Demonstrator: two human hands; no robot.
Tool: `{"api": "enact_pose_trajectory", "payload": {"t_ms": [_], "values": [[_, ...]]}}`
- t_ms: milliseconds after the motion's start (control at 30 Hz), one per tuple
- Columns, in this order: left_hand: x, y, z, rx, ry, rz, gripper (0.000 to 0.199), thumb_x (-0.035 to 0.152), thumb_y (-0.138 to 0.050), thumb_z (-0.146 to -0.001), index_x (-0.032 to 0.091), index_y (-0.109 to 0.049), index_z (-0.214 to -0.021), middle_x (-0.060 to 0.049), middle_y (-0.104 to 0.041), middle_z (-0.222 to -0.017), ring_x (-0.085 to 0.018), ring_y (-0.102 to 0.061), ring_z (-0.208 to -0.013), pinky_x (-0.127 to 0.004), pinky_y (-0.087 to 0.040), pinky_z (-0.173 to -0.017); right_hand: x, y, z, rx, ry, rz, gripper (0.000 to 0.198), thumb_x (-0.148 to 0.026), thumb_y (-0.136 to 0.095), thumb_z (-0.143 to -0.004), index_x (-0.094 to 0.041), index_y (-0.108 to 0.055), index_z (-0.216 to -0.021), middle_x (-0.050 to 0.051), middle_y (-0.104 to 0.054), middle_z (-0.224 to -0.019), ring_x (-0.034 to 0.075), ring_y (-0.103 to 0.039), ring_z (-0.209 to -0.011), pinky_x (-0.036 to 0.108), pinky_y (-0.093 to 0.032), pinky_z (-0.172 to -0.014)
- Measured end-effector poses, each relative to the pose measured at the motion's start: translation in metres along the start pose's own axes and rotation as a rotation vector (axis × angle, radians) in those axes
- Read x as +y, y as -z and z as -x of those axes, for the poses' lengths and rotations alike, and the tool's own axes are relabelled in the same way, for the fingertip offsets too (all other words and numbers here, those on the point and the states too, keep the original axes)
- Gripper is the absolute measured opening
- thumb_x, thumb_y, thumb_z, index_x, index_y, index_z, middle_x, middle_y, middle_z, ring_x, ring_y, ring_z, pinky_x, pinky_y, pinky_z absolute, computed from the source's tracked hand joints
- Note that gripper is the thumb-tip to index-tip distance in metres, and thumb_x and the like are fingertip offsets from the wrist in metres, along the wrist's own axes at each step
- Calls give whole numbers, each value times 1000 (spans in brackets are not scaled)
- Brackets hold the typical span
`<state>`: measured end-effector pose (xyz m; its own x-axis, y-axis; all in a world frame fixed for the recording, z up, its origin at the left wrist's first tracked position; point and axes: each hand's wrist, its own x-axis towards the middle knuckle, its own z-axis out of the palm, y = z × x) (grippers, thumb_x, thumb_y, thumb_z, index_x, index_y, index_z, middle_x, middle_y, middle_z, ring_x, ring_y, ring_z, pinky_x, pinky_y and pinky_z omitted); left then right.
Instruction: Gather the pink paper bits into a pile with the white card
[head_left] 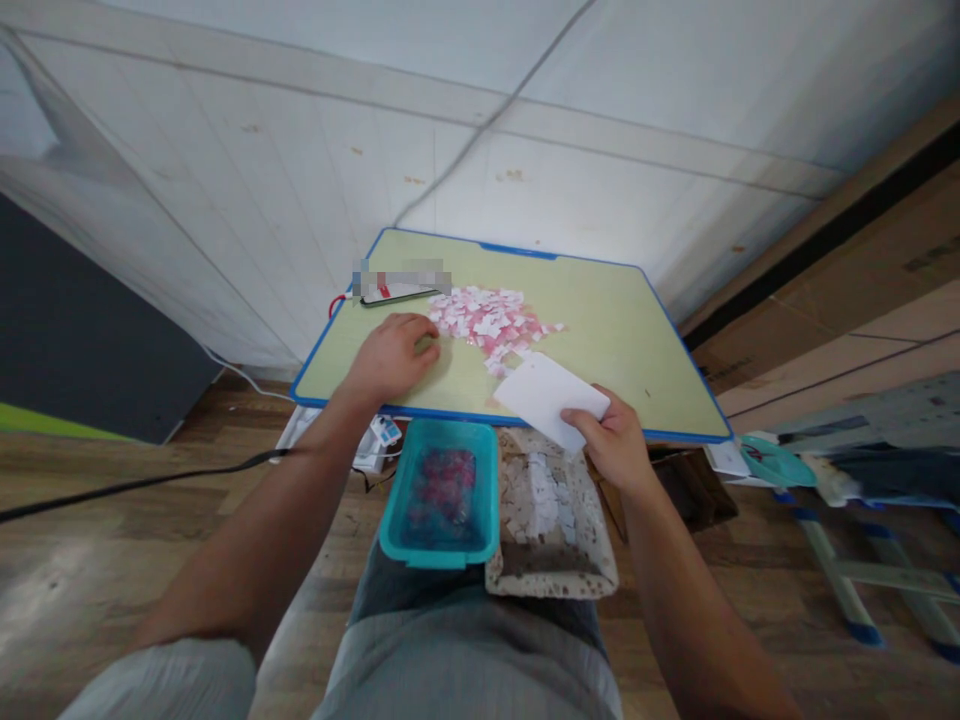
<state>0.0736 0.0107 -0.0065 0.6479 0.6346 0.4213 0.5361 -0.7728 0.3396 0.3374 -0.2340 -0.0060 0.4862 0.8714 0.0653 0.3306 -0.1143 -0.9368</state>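
My right hand (616,440) grips a flat white card (551,395) by its right edge, thumb on top. The card is tilted over the table's front edge, its far corner at the near end of a loose pile of small pink and white pieces (487,318). My left hand (394,355) rests on the table (600,320) just left of the pile, fingers loosely curled, with a gap between thumb and forefinger and nothing seen in it. A teal plastic tub (439,555) with pinkish-red contents stands before me, below the table edge.
A phone-like device (401,292) lies at the table's back left. Right of the tub sits a speckled, pale box (551,583) holding white scraps. A white wall (300,170) rises behind, cardboard (840,270) leans at right, and a power strip (385,430) is below the table.
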Motion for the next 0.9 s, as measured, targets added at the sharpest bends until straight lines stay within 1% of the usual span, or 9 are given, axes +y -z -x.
{"api": "enact_pose_trajectory", "payload": {"t_ms": [333, 533, 667, 800, 900], "values": [[-2, -1, 3, 19, -18, 5, 31, 31, -56, -88, 20, -73, -112, -11, -73, -120, -29, -64, -118, -46, -48, -109, 3, 4, -4, -27, 12, 7, 32, -37, -74, -78, -17, -71, -103, 1, -71, -86, 20, -60, -73, 29, -46, -64], [1, 0, 2, 15, -3, -10, 29, 32, -57, -87, 21, -73, -109, -11, -74, -118, -29, -64, -117, -47, -48, -109, 4, 4, -5, -39, 33, 1, 32, -39, -73, -79, -17, -70, -102, 2, -73, -86, 21, -62, -75, 30, -47, -66], [2, 3, 3, 9, -27, -11, 29, 32, -55, -90, 22, -72, -111, -10, -74, -119, -28, -64, -118, -46, -48, -110, 3, 4, -4, -35, 10, 2, 31, -41, -74, -79, -18, -71, -100, 2, -73, -86, 21, -61, -74, 30, -48, -67], [3, 5, 3, 4, -17, -4, 28, 32, -56, -92, 22, -71, -113, -10, -73, -121, -28, -63, -120, -45, -48, -110, 0, 5, -2, -60, -26, -31, 28, -39, -74, -80, -19, -71, -99, 1, -70, -83, 19, -58, -70, 29, -45, -62], [4, 5, 4, 0, -5, 14, 28, 33, -56, -93, 22, -71, -114, -10, -72, -124, -28, -62, -122, -45, -46, -112, -3, 7, 0, -50, -59, -54, 26, -39, -76, -81, -20, -71, -98, 1, -69, -81, 19, -57, -69, 29, -43, -61]]}}
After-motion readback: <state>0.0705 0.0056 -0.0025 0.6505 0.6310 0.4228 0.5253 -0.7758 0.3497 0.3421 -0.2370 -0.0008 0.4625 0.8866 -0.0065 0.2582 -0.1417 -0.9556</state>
